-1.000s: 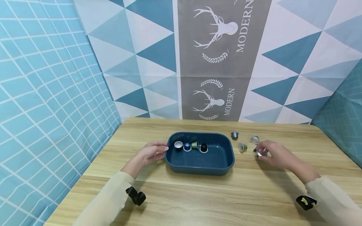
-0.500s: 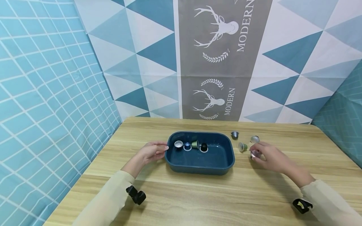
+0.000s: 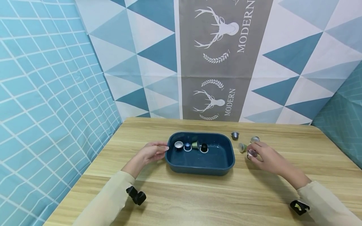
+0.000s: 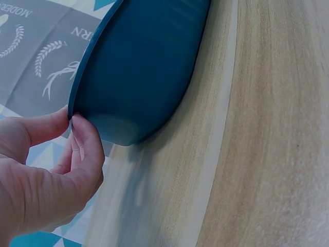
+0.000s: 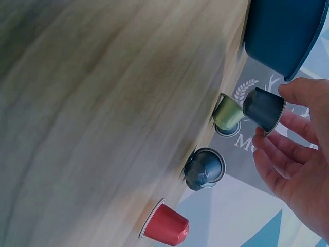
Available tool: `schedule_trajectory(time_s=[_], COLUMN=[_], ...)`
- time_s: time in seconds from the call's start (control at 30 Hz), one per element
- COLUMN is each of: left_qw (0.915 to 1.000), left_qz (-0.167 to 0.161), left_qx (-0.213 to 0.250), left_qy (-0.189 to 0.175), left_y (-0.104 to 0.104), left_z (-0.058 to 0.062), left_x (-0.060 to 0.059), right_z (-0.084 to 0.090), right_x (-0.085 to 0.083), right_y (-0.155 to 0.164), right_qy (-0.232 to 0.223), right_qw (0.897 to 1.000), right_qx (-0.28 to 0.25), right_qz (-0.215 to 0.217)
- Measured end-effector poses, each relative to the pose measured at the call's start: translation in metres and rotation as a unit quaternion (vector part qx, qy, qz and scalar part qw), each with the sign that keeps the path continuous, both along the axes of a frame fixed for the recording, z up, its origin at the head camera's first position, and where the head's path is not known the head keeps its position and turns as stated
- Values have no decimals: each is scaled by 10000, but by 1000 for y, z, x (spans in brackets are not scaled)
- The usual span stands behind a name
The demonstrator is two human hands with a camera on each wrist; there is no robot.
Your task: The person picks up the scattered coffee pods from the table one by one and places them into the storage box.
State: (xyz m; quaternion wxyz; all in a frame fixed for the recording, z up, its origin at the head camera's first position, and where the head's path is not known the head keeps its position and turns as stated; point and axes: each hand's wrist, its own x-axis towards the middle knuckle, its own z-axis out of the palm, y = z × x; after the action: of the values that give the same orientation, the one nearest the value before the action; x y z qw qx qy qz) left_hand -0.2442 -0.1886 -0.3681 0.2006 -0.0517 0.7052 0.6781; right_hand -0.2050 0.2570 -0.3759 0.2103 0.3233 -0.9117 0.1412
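- Leftward since a second ago, the right hand (image 3: 264, 156) carries a dark capsule (image 3: 251, 153) pinched in its fingers (image 5: 288, 145), just right of the blue tray (image 3: 223, 164).
- Left hand (image 3: 150, 153) pinches the tray's left rim on the worktop (image 3: 198, 194).

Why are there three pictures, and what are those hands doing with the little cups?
They are a person's two hands, filmed by three cameras: one on the head, one on each wrist. On the wooden table sits a blue tray with four coffee capsules inside. The left hand pinches the tray's rim. The right hand pinches one dark capsule. Beside it on the table lie a green capsule, a grey-blue capsule and a red capsule.
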Motion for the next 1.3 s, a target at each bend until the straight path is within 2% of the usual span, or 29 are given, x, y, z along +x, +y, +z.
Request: schedule_trajectory(time_s=[0.3,0.47,0.9,1.3], left_qw=[9998,9999,9999,9999], left_qz=[89,70,-12,-14], left_qx=[183,117,132,156], left_qy=[-31,-33,-14,9], left_y=[0,0,-1,-1], left_z=[-2,-1,-1,-3], left_x=[-1,0,0,-1], right_z=[2,5,26,42], right_x=[-4,-5,-1,2], right_y=[-4,-8,-16,-30], right_qy=[279,326,69,404], right_qw=[9996,9994,9997,9988], right_qx=[-16,-25,121,278], right_qz=[91,68,-180,16])
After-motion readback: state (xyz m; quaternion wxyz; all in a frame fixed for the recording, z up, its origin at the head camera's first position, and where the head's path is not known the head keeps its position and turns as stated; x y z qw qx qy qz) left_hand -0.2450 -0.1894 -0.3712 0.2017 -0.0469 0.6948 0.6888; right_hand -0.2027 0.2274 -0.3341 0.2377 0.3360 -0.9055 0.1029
